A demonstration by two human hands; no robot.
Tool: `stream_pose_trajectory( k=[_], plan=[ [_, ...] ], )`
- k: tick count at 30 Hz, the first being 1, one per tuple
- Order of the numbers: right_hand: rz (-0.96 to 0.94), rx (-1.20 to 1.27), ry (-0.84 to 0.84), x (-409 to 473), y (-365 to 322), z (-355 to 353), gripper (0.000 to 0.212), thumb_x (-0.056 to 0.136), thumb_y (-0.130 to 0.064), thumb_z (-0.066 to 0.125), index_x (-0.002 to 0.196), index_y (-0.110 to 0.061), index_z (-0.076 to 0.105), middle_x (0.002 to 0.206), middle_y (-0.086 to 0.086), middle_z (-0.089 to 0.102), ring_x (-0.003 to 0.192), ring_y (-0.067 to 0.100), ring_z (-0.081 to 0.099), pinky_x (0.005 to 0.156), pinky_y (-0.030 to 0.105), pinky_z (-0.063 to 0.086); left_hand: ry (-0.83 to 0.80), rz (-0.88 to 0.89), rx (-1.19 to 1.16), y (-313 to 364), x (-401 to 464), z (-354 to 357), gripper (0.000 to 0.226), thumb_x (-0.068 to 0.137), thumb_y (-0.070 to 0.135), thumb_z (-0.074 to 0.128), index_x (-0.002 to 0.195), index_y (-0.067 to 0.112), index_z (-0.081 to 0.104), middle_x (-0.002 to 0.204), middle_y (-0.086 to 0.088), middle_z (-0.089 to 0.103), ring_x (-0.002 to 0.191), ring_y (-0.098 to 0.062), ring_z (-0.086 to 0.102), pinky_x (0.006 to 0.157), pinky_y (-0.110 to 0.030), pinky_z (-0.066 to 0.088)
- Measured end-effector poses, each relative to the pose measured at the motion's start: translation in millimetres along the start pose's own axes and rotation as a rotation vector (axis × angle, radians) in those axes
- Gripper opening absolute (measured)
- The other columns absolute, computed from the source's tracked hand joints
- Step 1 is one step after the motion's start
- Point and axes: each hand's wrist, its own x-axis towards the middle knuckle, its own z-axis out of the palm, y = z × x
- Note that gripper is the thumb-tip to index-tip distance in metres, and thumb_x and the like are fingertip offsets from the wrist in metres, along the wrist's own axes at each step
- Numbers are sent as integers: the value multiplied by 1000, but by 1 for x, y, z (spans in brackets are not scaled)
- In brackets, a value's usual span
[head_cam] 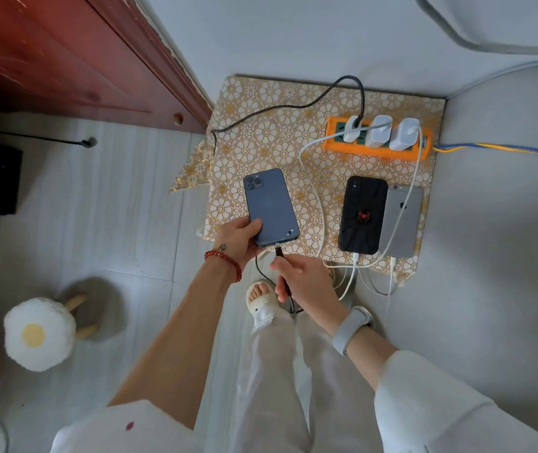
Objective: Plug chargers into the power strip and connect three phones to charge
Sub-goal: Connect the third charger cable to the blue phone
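L hand (pixel 239 238) grasps the blue phone (pixel 270 207) by its lower left corner, back side up, camera end pointing away, held just over the near left part of the bench (pixel 261 132), which wears a gold floral cloth. R hand (pixel 303 279) pinches the black cable (pixel 280 253) right behind its plug; plug tip sits at the phone's bottom port, can't tell if fully seated. That cable loops down by the person's foot, then runs across the cloth up to the leftmost charger (pixel 352 129) on the orange power strip (pixel 375 150) at the bench's far right. Two more white chargers (pixel 377 130) (pixel 403 134) are plugged in beside it, each w/ a white cable. Black phone (pixel 362 215) w/ red spider mark and silver phone (pixel 403 220) lie face down side by side, touching, near right; white cables enter their near ends. Egg-shaped stool (pixel 40 333) on floor, far left.
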Motion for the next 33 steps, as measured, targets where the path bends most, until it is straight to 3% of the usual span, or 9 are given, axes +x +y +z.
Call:
stream_pose_trajectory(
  k=[2,7,12,18,23,29,33],
  plan=[
    [12,15,1,-1,0,0,30,83,-20,51,55,-22,62,39,2,56,38,13,48,49,21,36,-6,1,-23,0,-1,1,13,90,4,46,99,3,56,83,-6,62,75,-18,61,56,-19,57],
    [31,69,5,-2,-1,-1,29,82,-16,50,57,-19,63,38,2,54,33,13,48,39,10,34,-4,8,-23,-3,-1,2,14,90,5,47,100,3,56,84,-7,62,76,-20,59,66,-27,53],
    [42,104,-5,-3,0,-5,25,84,-14,51,62,-16,63,39,4,52,31,14,46,36,11,33,-11,-13,-28,-6,-4,0,11,90,5,48,94,4,58,85,-8,62,79,-22,59,76,-33,50],
    [63,121,1,-2,0,-5,24,84,-12,52,63,-13,63,37,3,51,28,13,43,34,12,32,-5,-18,22,-4,-5,1,16,89,4,48,102,2,56,83,-8,60,76,-22,57,72,-32,50],
    [68,120,28,0,2,-3,32,87,-16,50,57,-14,60,36,3,51,29,14,44,43,24,40,11,19,153,0,-9,5,12,88,5,50,97,8,56,79,-3,62,70,-16,61,53,-20,55],
    [76,69,89,3,7,9,36,85,-20,49,49,-20,56,35,-1,53,36,16,48,62,42,47,12,15,216,-1,-11,2,14,90,7,49,102,9,55,79,-3,62,68,-16,61,52,-18,56],
    [120,92,111,4,10,11,35,84,-20,50,49,-20,58,38,0,53,40,18,48,61,41,48,23,-7,245,-1,-12,2,11,89,7,50,99,9,55,80,-5,61,68,-17,61,53,-20,56]
  ],
)
